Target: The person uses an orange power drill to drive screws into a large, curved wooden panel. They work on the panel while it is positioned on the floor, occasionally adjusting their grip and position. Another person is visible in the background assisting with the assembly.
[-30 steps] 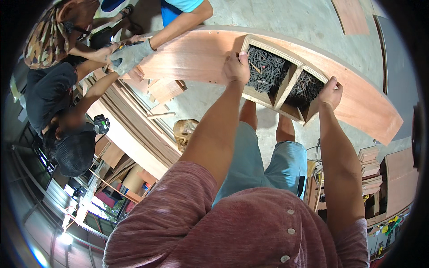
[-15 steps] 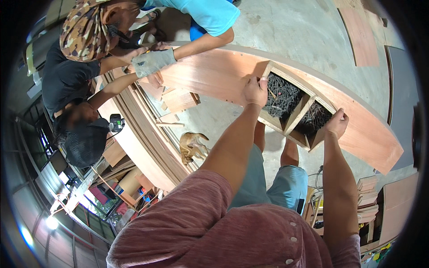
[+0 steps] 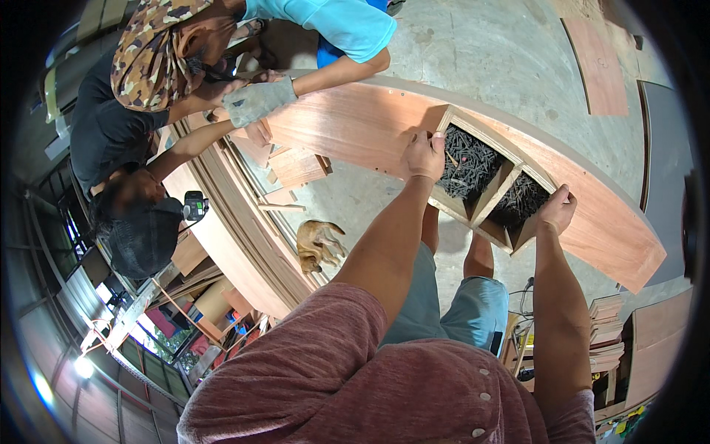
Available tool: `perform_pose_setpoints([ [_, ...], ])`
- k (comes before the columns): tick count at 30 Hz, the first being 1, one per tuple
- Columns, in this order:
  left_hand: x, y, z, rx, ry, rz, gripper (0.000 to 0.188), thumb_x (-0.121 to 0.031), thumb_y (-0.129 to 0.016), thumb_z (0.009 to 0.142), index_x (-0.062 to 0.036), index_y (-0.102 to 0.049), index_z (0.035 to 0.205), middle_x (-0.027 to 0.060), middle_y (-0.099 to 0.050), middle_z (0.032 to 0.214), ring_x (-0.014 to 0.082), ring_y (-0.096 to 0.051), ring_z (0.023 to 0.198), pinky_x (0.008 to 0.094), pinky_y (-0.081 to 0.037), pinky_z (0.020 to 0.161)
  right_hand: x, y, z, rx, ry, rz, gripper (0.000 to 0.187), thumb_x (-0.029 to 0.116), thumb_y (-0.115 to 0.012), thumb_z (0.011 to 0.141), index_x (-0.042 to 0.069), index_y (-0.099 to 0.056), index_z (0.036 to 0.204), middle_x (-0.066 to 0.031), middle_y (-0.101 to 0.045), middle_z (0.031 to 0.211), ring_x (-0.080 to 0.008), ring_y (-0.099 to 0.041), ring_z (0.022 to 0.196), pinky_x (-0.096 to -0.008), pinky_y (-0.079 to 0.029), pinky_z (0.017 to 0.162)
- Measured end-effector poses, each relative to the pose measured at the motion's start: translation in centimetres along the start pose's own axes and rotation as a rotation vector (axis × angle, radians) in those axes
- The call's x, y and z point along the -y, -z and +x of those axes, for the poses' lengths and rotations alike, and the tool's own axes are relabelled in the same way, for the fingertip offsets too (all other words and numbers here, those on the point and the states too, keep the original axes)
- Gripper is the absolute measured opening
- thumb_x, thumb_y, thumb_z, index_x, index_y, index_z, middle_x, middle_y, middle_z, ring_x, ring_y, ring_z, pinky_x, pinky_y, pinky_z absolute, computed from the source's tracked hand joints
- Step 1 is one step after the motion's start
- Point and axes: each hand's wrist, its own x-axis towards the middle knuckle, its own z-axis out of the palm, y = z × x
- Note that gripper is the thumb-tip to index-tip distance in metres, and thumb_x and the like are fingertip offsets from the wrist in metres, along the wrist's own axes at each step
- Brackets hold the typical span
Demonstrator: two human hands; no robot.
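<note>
Both my hands grip a wooden divided box (image 3: 494, 194) by its opposite ends. My left hand (image 3: 424, 155) is closed round its left end, and my right hand (image 3: 557, 209) is closed on the right end. A divider splits it into two compartments. Dark screws (image 3: 467, 166), or similar thin fasteners, fill the left compartment, and more lie in the right one. The box is at a long curved plywood panel (image 3: 340, 122); whether it rests on the panel or is held just above it I cannot tell.
Two people work at the panel's left end, one with a grey glove (image 3: 259, 101). A dog (image 3: 319, 244) lies on the floor beside stacked long boards (image 3: 244, 214). Wood offcuts (image 3: 299, 166) lie near them. Stacked wood pieces (image 3: 606, 329) stand at lower right.
My hands and the box hold almost the same place. At the left, the person in the patterned cap has shifted slightly right, together with the gloved hand.
</note>
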Motion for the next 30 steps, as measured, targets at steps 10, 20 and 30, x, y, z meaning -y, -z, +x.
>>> perform_pose_setpoints([
  [10, 0.2, -0.3, 0.0, -0.031, 0.001, 0.019, 0.045, -0.047, -0.047, 0.101, -0.006, -0.066, 0.106, 0.0212, -0.068, 0.109, 0.042, -0.065, 0.103, 0.0519, -0.05, 0.09, 0.0, 0.1, -0.2, -0.014, 0.008, 0.001, 0.068, 0.063, -0.05, 0.091, 0.009, -0.062, 0.13, -0.0219, -0.069, 0.125, -0.0396, -0.063, 0.119, -0.047, -0.046, 0.102],
  [20, 0.5, -0.7, 0.1, -0.061, -0.02, -0.024, 0.043, -0.044, -0.048, 0.1, -0.0049, -0.066, 0.104, 0.0226, -0.068, 0.109, 0.043, -0.064, 0.103, 0.0521, -0.049, 0.091, 0.4, 0.3, -0.6, -0.003, 0.033, 0.015, 0.069, 0.062, -0.051, 0.092, 0.006, -0.061, 0.131, -0.0224, -0.068, 0.125, -0.0399, -0.063, 0.119, -0.0468, -0.046, 0.102],
  [30, -0.1, -0.2, -0.2, -0.008, 0.066, 0.011, 0.044, -0.045, -0.045, 0.102, -0.0061, -0.066, 0.105, 0.0203, -0.069, 0.111, 0.0417, -0.064, 0.106, 0.0513, -0.048, 0.093, 0.8, 0.5, -1.1, 0.006, 0.02, 0.029, 0.07, 0.062, -0.05, 0.092, 0.006, -0.061, 0.132, -0.0235, -0.068, 0.125, -0.0396, -0.063, 0.12, -0.0463, -0.046, 0.103],
])
